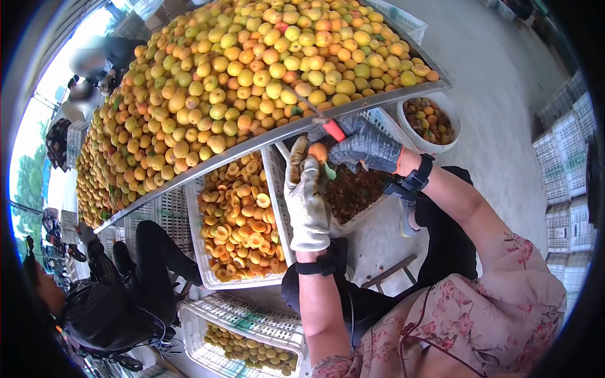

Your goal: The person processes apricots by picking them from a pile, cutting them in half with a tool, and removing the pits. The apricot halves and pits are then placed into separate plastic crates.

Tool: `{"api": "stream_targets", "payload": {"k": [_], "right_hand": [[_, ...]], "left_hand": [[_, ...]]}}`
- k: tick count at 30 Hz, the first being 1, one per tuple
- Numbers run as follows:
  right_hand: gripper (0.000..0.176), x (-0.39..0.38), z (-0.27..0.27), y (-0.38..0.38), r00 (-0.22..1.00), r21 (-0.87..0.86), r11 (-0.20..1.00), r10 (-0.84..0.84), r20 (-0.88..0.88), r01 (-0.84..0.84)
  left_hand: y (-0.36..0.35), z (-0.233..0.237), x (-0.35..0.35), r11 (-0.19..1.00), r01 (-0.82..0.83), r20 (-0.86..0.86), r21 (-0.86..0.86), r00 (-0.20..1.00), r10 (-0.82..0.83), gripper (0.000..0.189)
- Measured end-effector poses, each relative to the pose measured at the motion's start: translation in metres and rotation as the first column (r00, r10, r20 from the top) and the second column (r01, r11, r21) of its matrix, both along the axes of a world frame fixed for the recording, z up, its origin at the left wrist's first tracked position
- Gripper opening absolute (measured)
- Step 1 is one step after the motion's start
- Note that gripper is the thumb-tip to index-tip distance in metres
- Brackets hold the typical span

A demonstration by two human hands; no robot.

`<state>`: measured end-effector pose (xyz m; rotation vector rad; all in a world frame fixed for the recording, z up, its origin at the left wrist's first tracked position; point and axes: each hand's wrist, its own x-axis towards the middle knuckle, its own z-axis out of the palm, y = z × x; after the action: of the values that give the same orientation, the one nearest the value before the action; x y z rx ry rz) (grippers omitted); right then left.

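Note:
My left hand (pixel 307 201), in a white glove with stained fingertips, is closed around an orange apricot (pixel 318 152) just below the metal table edge. A green leaf (pixel 330 171) shows beside the fruit. Close against it, my right hand (pixel 365 146) wears a dark grey knit glove and grips a knife with a red handle (pixel 334 130). Its thin blade (pixel 304 98) points up and left over the heaped fruit. Part of the right fingers is hidden behind the glove's back.
A sloping table heaped with apricots (pixel 252 69) fills the upper view, bounded by a metal rim (pixel 208 160). Below are a crate of halved apricots (pixel 242 220), a crate of dark scraps (pixel 353 192) and a white bucket (pixel 435 146). Another person (pixel 113 309) sits at left.

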<state>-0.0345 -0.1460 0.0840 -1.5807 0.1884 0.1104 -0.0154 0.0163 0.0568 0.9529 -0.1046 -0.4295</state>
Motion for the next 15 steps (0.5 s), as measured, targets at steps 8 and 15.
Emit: {"api": "stream_targets", "payload": {"k": [8,15], "right_hand": [[0.036,-0.053,-0.011,0.008,0.905,-0.097,0.979,-0.124,0.408,0.178],[0.027,-0.067,-0.03,0.014,0.849,-0.287,0.919,-0.088,0.52,0.271]], "left_hand": [[0.005,-0.021,-0.003,0.965,0.016,0.041,-0.263,0.999,-0.005,0.026],[-0.01,-0.008,-0.005,0.97,-0.067,-0.014,-0.236,0.998,0.066,0.033]]}}
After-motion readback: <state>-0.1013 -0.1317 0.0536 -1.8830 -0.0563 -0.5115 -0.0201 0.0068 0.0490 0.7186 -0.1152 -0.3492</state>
